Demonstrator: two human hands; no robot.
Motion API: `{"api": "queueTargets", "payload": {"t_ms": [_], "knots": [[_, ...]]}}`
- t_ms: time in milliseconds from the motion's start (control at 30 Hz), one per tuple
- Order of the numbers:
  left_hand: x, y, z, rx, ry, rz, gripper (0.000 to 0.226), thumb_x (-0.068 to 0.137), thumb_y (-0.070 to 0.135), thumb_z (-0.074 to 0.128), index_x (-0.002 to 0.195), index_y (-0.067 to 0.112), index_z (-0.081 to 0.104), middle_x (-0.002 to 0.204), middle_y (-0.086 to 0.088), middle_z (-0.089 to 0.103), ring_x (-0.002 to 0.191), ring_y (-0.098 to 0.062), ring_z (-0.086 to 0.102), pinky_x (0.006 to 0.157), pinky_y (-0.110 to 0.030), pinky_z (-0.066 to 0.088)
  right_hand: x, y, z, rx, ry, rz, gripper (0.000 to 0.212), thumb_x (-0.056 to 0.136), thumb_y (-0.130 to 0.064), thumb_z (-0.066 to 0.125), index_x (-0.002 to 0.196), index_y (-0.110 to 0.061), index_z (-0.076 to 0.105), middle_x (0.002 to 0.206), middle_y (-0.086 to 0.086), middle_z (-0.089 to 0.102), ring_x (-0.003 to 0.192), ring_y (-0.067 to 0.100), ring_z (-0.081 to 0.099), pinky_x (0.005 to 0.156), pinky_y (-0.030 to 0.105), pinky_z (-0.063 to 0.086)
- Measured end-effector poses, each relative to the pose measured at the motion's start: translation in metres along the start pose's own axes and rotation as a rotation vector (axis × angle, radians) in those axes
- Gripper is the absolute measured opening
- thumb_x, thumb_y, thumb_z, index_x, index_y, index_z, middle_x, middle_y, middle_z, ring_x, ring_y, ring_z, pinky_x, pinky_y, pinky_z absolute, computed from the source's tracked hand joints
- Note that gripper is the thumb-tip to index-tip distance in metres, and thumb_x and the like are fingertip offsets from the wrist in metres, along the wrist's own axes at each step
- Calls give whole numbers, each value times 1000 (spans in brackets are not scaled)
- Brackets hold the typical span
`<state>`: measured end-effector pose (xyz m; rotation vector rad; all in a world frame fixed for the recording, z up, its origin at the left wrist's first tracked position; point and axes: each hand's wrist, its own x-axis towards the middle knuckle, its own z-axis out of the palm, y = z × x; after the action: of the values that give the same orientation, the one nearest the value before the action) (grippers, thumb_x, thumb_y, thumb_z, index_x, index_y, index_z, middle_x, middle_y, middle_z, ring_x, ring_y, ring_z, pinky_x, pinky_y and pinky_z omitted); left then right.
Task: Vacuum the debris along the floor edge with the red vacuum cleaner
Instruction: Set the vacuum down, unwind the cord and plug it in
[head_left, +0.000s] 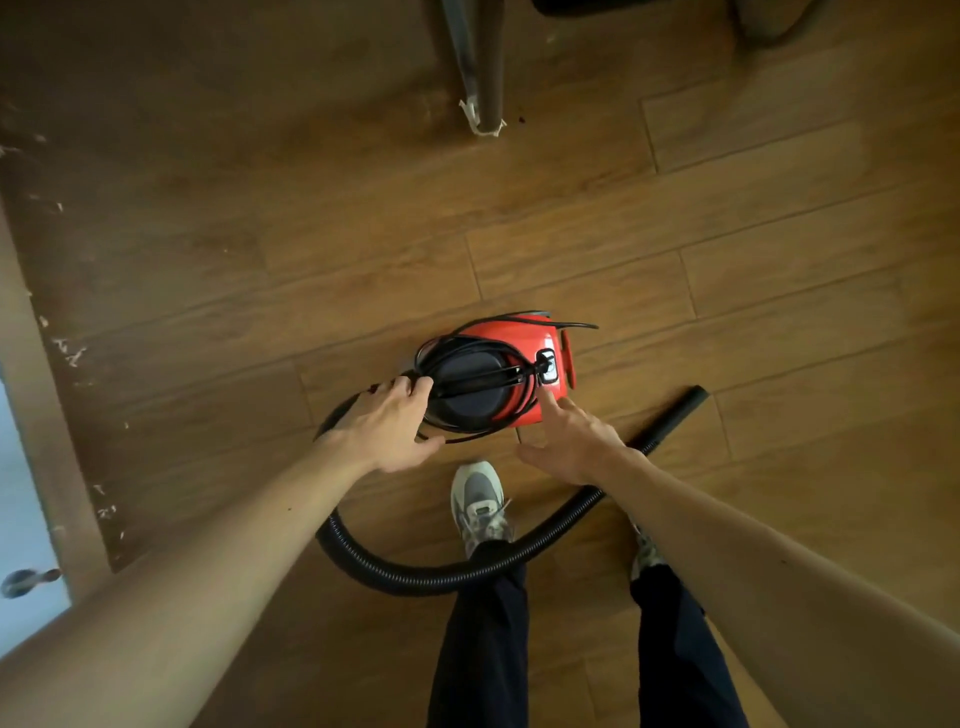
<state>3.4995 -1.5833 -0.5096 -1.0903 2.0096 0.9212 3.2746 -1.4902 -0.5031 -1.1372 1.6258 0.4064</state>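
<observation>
The red vacuum cleaner (524, 343) stands on the wooden floor in front of me, with a black cord (467, 345) wound around its black top. Its black ribbed hose (467, 569) loops back past my feet, and the nozzle end (693, 397) lies on the floor to the right. My left hand (387, 428) rests on the vacuum's left side, fingers curled at the cord and lid edge. My right hand (569, 436) is open, its index finger stretched toward the switch (546, 364). White debris (70, 353) lies scattered along the floor edge at the left.
A dark furniture leg (491, 67) with torn white tape at its foot stands ahead, with small dark crumbs beside it. A pale door frame (36, 374) and a door with a metal handle (28, 581) run along the left. My two feet in grey sneakers (480, 506) stand inside the hose loop.
</observation>
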Motion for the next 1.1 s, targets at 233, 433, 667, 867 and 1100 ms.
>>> {"api": "queueTargets", "payload": {"t_ms": [233, 433, 667, 867, 1100], "knots": [[37, -6, 15, 53, 65, 53, 65, 91, 47, 60, 137, 9, 35, 128, -17, 45, 116, -38, 51, 91, -54, 51, 42, 0, 22, 346, 88, 98, 61, 89, -46, 55, 140, -19, 37, 120, 6, 54, 113, 31, 54, 92, 40, 45], [55, -18, 24, 81, 69, 75, 42, 91, 23, 61, 127, 6, 45, 119, -14, 50, 114, -36, 51, 88, -52, 52, 79, -11, 23, 804, 272, 315, 27, 93, -32, 54, 72, -16, 51, 65, -4, 51, 57, 13, 50, 46, 21, 35], [64, -28, 33, 195, 131, 112, 26, 89, 5, 56, 116, 2, 58, 122, -11, 48, 108, -33, 48, 91, -47, 48, 117, -23, 24, 1254, 398, 563, 22, 93, -30, 60, 84, -10, 58, 83, 9, 61, 77, 27, 58, 83, 39, 53], [60, -22, 24, 422, 186, 96, 23, 89, -5, 53, 106, 10, 55, 118, -5, 49, 109, -27, 46, 68, -34, 43, 123, -23, 30, 1315, 556, 664, 43, 93, -27, 66, 57, -13, 46, 60, 1, 52, 54, 19, 50, 69, 32, 49], [48, -12, 0, 447, 307, 122, 29, 92, -3, 51, 115, 13, 55, 119, -5, 54, 120, -27, 45, 80, -36, 48, 108, -27, 1, 1274, 642, 588, 43, 93, -33, 65, 59, -10, 53, 63, 4, 58, 53, 17, 50, 65, 28, 43]]}}
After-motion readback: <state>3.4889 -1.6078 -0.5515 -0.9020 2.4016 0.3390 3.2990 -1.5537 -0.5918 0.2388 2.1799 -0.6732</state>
